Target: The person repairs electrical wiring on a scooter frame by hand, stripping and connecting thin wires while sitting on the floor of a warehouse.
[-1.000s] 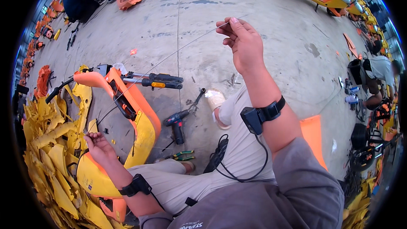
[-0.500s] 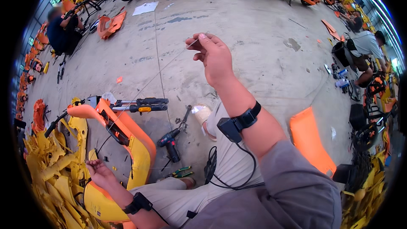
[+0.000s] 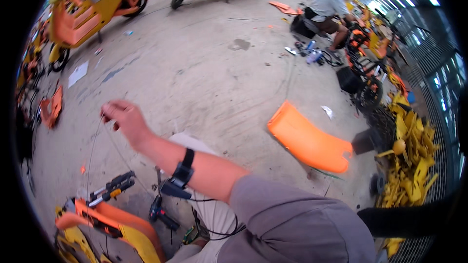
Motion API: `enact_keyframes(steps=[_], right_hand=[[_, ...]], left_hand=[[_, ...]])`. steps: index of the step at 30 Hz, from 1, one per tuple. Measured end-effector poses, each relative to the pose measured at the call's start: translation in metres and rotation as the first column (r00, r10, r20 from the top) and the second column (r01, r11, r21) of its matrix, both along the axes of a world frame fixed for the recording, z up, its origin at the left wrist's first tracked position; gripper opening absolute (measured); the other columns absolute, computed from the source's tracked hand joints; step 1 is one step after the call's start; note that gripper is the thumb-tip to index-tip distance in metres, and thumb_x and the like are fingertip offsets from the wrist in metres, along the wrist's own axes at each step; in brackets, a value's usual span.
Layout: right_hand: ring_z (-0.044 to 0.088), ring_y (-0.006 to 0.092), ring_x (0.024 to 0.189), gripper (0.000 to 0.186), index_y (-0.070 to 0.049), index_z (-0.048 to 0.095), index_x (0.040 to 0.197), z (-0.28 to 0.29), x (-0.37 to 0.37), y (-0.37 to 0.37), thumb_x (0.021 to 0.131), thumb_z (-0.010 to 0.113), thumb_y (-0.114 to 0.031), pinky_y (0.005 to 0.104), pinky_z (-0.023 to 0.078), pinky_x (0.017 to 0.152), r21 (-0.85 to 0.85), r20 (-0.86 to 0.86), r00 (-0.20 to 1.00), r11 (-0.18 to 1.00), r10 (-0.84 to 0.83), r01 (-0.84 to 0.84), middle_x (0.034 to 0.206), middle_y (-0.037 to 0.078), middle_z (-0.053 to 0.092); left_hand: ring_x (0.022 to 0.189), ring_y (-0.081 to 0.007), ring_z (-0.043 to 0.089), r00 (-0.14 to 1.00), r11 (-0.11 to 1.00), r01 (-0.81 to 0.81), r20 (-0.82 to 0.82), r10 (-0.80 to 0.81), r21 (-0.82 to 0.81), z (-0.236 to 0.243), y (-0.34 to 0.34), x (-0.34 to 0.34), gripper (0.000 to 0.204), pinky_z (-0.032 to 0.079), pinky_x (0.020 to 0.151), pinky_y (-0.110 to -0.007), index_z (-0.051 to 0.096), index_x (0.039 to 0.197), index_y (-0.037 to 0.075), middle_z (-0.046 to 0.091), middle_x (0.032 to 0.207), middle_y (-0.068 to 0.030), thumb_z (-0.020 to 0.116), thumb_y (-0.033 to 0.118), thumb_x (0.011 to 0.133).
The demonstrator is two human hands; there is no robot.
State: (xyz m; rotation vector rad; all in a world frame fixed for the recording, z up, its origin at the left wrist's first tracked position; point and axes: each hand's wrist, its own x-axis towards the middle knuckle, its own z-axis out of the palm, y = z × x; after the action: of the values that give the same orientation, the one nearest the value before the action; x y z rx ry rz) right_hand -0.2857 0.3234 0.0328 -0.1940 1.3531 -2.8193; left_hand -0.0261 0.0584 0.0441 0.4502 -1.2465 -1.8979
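Note:
My right hand (image 3: 122, 117) is at the left of the picture, its fingertips pinched on a thin wire that hangs toward the orange and yellow scooter body (image 3: 131, 234) at the lower left. A black strapped device sits on that forearm. Beside the body lie a fork with two tubes (image 3: 112, 190), a black and red drill (image 3: 161, 214) and green-handled pliers (image 3: 189, 236), partly hidden near my leg. My left hand is not in view.
An orange panel (image 3: 307, 136) lies at centre right. A person (image 3: 324, 7) in a pale shirt crouches among scattered parts at upper right. Yellow scooters (image 3: 80, 19) stand along the back; yellow body pieces (image 3: 409, 165) are heaped at the right, an orange piece (image 3: 51, 107) far left.
The view has swung to the right, so the scene shifts leftward. My left hand has left the picture, and my right hand appears lower and farther left, still pinching the wire.

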Motion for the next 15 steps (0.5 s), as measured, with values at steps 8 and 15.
enact_keyframes(steps=[8,15], right_hand=[[0.056,0.0058,0.073,0.019,-0.009,0.065,0.087,-0.004,0.001,-0.033,0.092,0.06,-0.027,0.0217,0.041,0.056,-0.083,0.032,0.998,0.995,0.051,-0.048,0.08,-0.003,0.062],[0.053,0.0082,0.068,0.016,-0.005,0.06,0.077,-0.007,-0.005,-0.037,0.087,0.058,-0.017,0.0266,0.041,0.057,-0.14,0.033,0.999,0.99,0.005,0.0,0.071,-0.002,0.058]], left_hand=[[0.074,-0.0117,0.054,0.991,0.989,0.136,-0.001,-0.136,0.061,-0.05,-0.04,-0.056,0.018,0.046,0.07,-0.03,0.062,0.09,0.015,0.061,0.075,-0.0025,0.066,0.032,0.086],[0.071,-0.0112,0.053,0.984,0.982,0.178,0.007,-0.179,0.058,-0.066,-0.046,-0.071,0.018,0.045,0.067,-0.03,0.061,0.086,0.015,0.059,0.073,-0.0014,0.067,0.032,0.086]])
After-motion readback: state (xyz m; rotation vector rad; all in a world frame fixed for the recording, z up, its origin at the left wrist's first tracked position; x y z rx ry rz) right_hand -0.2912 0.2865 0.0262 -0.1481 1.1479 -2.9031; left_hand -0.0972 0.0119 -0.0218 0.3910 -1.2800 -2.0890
